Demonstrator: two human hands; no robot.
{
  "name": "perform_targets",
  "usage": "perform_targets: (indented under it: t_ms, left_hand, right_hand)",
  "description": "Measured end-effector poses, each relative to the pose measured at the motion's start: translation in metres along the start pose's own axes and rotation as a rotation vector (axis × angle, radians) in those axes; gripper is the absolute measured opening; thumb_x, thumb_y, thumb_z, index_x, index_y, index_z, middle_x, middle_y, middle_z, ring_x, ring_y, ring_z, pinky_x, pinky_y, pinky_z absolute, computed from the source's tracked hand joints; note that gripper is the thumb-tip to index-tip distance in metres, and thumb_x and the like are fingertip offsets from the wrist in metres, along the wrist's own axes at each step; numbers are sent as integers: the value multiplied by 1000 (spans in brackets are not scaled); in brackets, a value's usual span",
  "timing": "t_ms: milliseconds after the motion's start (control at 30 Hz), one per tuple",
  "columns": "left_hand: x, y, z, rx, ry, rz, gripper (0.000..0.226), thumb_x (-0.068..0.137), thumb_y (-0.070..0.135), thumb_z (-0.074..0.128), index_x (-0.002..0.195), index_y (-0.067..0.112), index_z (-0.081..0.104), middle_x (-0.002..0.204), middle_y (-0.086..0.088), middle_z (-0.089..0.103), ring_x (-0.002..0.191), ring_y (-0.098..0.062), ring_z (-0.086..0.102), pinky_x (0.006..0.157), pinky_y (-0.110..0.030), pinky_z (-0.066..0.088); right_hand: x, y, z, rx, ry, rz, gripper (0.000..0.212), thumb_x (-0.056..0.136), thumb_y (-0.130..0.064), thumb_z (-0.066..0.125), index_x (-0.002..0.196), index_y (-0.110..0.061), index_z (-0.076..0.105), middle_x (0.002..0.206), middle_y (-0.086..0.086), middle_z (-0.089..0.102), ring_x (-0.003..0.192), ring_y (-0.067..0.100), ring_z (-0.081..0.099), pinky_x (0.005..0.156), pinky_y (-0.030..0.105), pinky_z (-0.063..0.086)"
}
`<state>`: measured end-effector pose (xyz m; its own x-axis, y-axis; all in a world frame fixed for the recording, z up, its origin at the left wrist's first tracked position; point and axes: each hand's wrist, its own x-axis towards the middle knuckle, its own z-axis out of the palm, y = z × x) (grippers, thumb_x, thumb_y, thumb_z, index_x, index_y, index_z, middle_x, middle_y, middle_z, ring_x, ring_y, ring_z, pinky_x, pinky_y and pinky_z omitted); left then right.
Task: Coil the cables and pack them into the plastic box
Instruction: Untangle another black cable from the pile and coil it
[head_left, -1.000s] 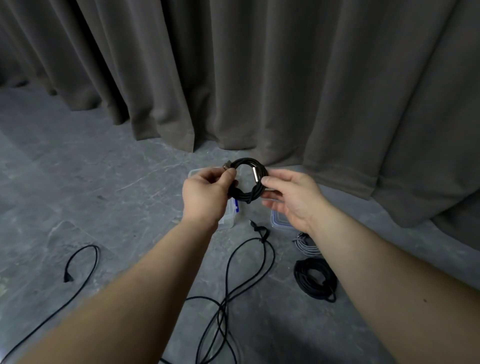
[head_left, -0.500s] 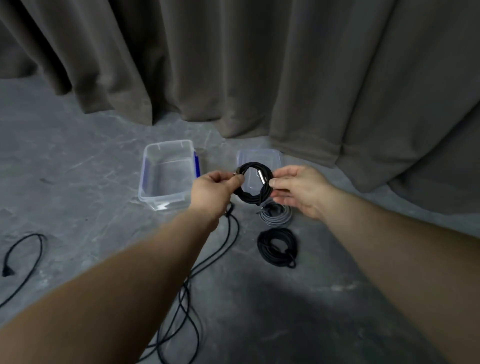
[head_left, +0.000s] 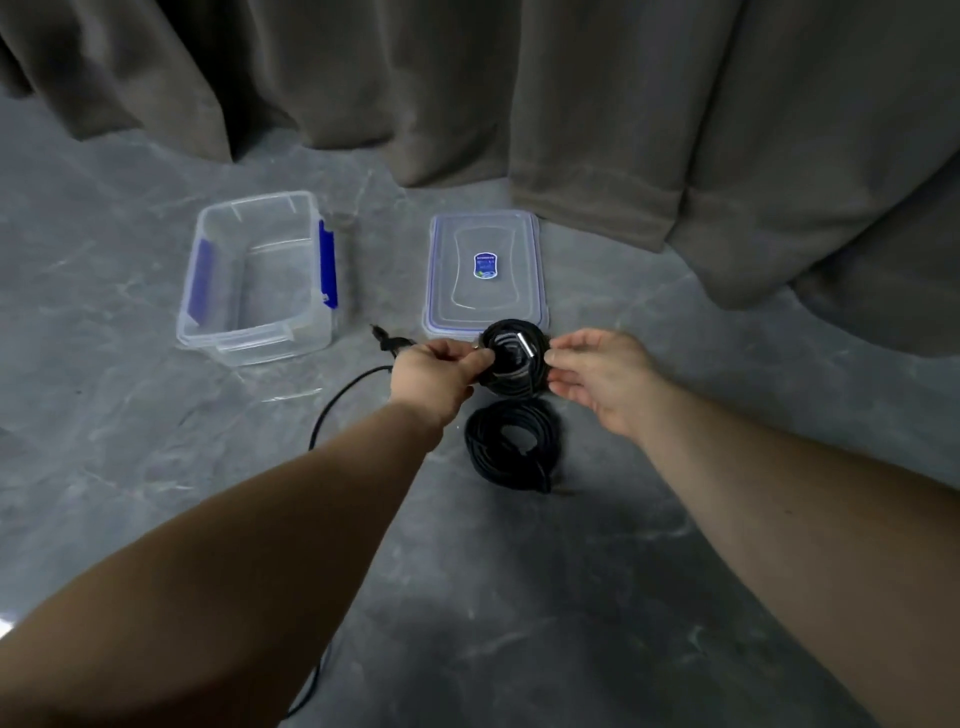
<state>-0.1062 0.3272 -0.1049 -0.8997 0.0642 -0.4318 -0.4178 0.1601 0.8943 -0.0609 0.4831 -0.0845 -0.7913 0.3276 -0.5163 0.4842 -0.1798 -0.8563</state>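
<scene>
A small coiled black cable (head_left: 514, 382) with a silver plug is held low over the floor. My left hand (head_left: 441, 366) pinches its left side. The fingertips of my right hand (head_left: 597, 376) touch its right edge, fingers relaxed. Bits of a grey coil (head_left: 500, 343) show through its middle. Just in front of it, a second black coil (head_left: 511, 449) lies on the floor. The clear plastic box (head_left: 249, 200) with blue clips stands open and empty at the left. Its lid (head_left: 483, 301) lies flat beyond the held coil.
A loose black cable (head_left: 337, 405) runs over the grey floor under my left forearm, its plug (head_left: 387, 340) near the box. Brown curtains (head_left: 571, 104) hang along the back and right.
Both hands carried the small black coil down and right, away from the box, to just above the grey coil by the lid. My right hand's pinch has loosened to a fingertip touch.
</scene>
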Motion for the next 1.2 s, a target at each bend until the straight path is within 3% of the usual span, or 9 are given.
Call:
perform_targets:
  t_ms: [100,200,367,433,500,600,767,900,1200]
  left_hand:
    - [14,-11,13,-8,45,-33,15,82,10,76,73,11,64,67,-3,63,64,-17,56,54,-21,47]
    - [27,-17,23,-12,84,-50,18,81,11,77,70,12,64,65,-3,62,66,-20,55,56,-24,47]
    - [46,-21,29,26,150,-38,18,79,17,80,67,16,67,67,-2,67,67,-19,62,77,-33,54]
    - [47,-24,30,40,165,-33,19,78,17,80,66,17,66,69,1,69,71,-19,66,80,-31,54]
    - [47,-26,31,30,160,-29,20,80,16,79,65,17,66,68,2,68,69,-16,65,75,-28,52]
    - [45,-26,30,-5,108,-46,16,84,12,74,71,16,66,72,1,67,68,-11,63,68,-23,48]
    - [41,-26,28,-69,69,-33,21,86,-1,67,75,16,63,74,3,63,64,-4,58,59,-10,47]
    - [42,-31,30,-57,109,-57,15,85,5,71,76,14,63,76,0,64,70,-11,61,71,-22,49]
    - [42,-33,23,-51,128,-77,12,85,13,74,78,13,64,82,-4,68,82,-18,65,75,-26,49]
  right_hand:
    - [16,11,-4,5,-20,-5,16,87,3,61,91,-12,63,85,4,62,74,15,59,69,24,49]
    - [31,16,-6,-23,-28,-23,28,88,4,59,108,-15,63,99,1,63,79,12,60,70,24,48]
    - [46,27,2,-27,65,-97,35,86,12,56,118,-2,60,110,10,63,79,12,59,70,22,49]
    - [49,37,5,-133,106,-135,33,84,9,61,117,1,62,115,15,65,88,15,60,81,26,50]
    - [48,44,8,-216,112,-176,34,83,6,65,117,1,64,113,14,65,94,14,58,86,22,45]
    - [51,49,7,-246,117,-197,35,83,3,66,118,-2,64,104,8,62,90,13,58,80,17,42]
    - [56,57,7,-215,142,-213,39,83,4,65,120,-5,64,105,4,63,71,7,55,89,29,50]
    - [60,62,7,-192,137,-200,39,84,5,62,121,-6,63,108,5,64,84,17,60,97,41,50]
    - [63,67,5,-119,127,-176,38,85,4,62,119,-12,63,104,2,62,87,16,60,84,31,49]
